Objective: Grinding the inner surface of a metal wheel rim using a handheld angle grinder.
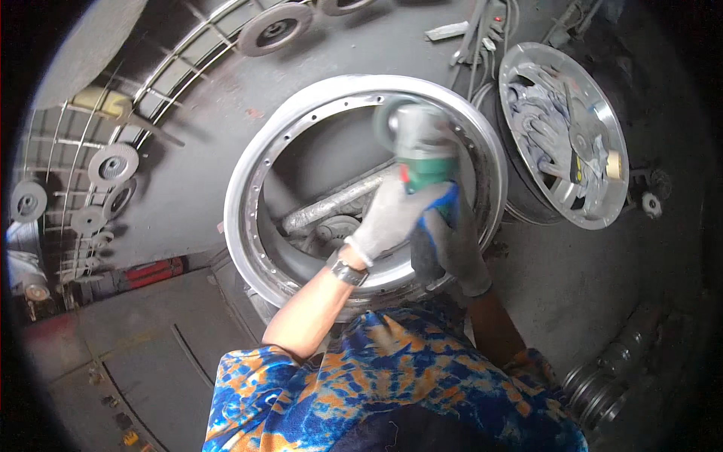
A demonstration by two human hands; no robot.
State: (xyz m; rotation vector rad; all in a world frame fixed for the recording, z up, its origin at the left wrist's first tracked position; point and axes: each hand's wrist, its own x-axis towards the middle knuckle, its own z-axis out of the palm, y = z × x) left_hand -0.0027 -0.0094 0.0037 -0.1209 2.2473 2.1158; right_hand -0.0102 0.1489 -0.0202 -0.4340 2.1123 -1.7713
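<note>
A green angle grinder (428,169) with a silver head is held in both my gloved hands. My left hand (384,215) is closed round the front of its body, and my right hand (456,245) wraps its rear part. The head and disc are smeared by motion, over the far right part of a bare metal wheel rim (242,181). Whether the disc touches the rim I cannot tell. Small holes run round the rim's inner lip. Through its opening show a grey tube-like bar (331,207) and a round disc (337,228), partly hidden by my left hand.
At the right leans a wheel face (611,200) heaped with grey gloves, discs and a tape roll (614,164). A wire rack (64,166) with several grinding discs (113,164) curves along the left. Metal rings (595,395) lie at the lower right.
</note>
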